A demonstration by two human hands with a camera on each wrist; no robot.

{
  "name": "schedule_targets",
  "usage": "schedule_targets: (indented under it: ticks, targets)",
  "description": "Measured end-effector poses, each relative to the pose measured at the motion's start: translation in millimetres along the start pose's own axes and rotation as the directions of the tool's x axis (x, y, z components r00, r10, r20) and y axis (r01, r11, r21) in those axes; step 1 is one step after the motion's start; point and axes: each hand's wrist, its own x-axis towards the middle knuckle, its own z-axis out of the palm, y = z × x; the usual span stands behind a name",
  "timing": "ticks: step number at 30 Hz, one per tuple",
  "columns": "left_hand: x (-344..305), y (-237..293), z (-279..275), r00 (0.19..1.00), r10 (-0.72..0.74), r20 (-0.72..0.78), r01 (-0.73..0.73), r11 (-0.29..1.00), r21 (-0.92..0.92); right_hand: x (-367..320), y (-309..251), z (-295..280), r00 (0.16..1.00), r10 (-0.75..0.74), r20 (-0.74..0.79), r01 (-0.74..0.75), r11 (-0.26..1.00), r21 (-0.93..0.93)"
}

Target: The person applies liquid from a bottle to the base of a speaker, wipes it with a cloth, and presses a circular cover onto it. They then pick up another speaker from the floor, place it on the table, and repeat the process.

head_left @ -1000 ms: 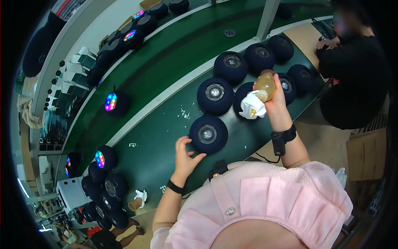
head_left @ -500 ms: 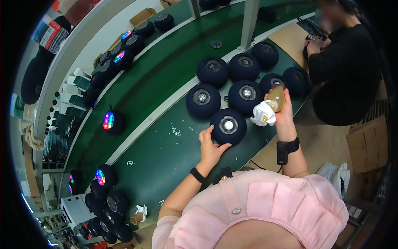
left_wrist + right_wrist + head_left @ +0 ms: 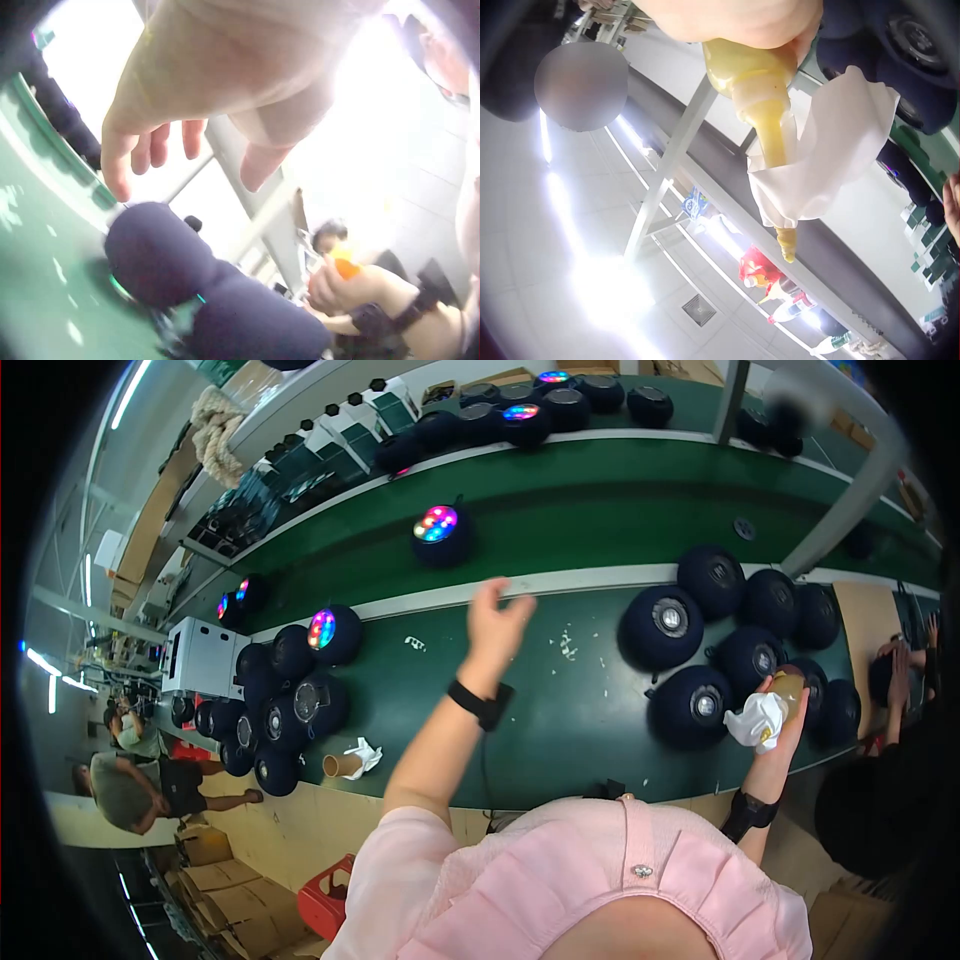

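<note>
My right hand grips a squeeze bottle of yellowish liquid, with a white tissue wrapped round its nozzle. The yellow nozzle tip pokes out past the tissue. Nothing is in my left hand, which reaches over the green workbench with fingers loosely bent and thumb apart. Round dark-blue speakers cluster on the right of the bench, the nearest speaker just left of the bottle. One lit speaker sits on the green belt beyond my left hand.
More dark speakers crowd the bench's left end beside a white box. A cardboard tube with crumpled tissue lies near the front edge. A metal post rises at the right. Another person's hands are at the far right.
My left hand has let go of a speaker, now among the cluster, and moved left toward the belt. The head view has swung left. My right hand still holds the bottle.
</note>
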Motion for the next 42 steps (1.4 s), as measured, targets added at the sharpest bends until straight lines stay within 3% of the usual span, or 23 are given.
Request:
schedule_targets:
  ticks: [1,3,5,7,10,12,13,15,17,19,20,22,25,27,29,34,42]
  targets:
    - [25.8,-12.8,-22.3,0.984,-0.109,-0.141,0.112,0.994,0.010,-0.3,6.8,6.4,1.000,0.008,0.007,-0.008,1.000,-0.004]
    - [75.7,-58.3,-58.8,0.915,-0.342,-0.216,0.303,0.933,-0.193,-1.7,20.0,18.7,0.997,0.080,-0.015,-0.080,0.996,-0.026]
    - [115.0,-90.7,-84.5,0.878,-0.373,-0.300,0.399,0.917,0.027,-3.0,33.1,31.0,0.995,0.099,-0.012,-0.099,0.995,-0.016]
    - [143.5,-93.6,-95.7,0.775,-0.587,-0.233,0.557,0.809,-0.185,-4.7,44.0,38.3,0.993,0.119,-0.012,-0.120,0.992,-0.030]
    - [188.4,-141.1,-91.0,0.765,-0.617,-0.185,0.580,0.785,-0.217,-2.6,53.0,37.5,0.993,0.118,-0.020,-0.119,0.992,-0.047]
    - [206.3,-152.7,-79.0,0.691,-0.694,-0.202,0.654,0.720,-0.232,-5.0,60.1,43.5,0.994,0.090,-0.055,-0.094,0.993,-0.075]
    - [212.0,-159.5,-75.6,0.694,-0.696,-0.186,0.655,0.717,-0.240,-7.3,62.3,45.6,0.996,0.073,-0.052,-0.077,0.994,-0.081]
    - [216.2,-160.2,-73.4,0.819,-0.558,0.132,0.572,0.777,-0.263,-10.5,66.1,48.2,0.992,0.072,-0.107,-0.080,0.994,-0.075]
    - [206.0,-131.7,-76.5,0.789,-0.597,0.143,0.613,0.750,-0.250,-11.9,66.9,47.7,0.986,0.052,-0.155,-0.067,0.994,-0.090]
    - [190.1,-94.1,-78.8,0.831,-0.523,0.191,0.547,0.831,-0.106,-10.2,66.6,44.3,0.991,0.120,-0.058,-0.128,0.981,-0.146]
    - [187.0,-97.2,-74.0,0.930,-0.312,0.194,0.329,0.942,-0.063,-7.8,69.4,43.4,0.991,0.121,-0.062,-0.129,0.980,-0.149]
    - [165.3,-101.7,-63.6,0.979,-0.045,0.197,0.039,0.999,0.035,-2.9,73.9,44.1,0.995,0.087,-0.040,-0.093,0.979,-0.182]
    - [104.5,-62.5,-51.6,0.927,0.350,0.133,-0.375,0.879,0.295,-3.2,85.4,52.6,0.990,0.127,-0.056,-0.133,0.982,-0.137]
    - [67.2,-54.9,-50.1,0.885,0.430,0.179,-0.464,0.784,0.413,0.3,90.9,53.8,0.989,0.126,-0.074,-0.135,0.982,-0.132]
    - [27.1,-56.0,-50.0,0.792,0.569,0.220,-0.590,0.625,0.511,0.5,95.6,54.2,0.980,0.198,-0.020,-0.199,0.965,-0.169]
    - [-56.1,-62.7,-70.4,0.714,0.642,0.280,-0.677,0.530,0.510,4.0,104.3,46.9,0.950,0.312,-0.027,-0.311,0.925,-0.221]
    - [-128.2,-63.0,-94.6,0.773,0.575,0.267,-0.633,0.671,0.388,-7.9,143.4,41.9,0.908,0.413,-0.065,-0.414,0.869,-0.272]
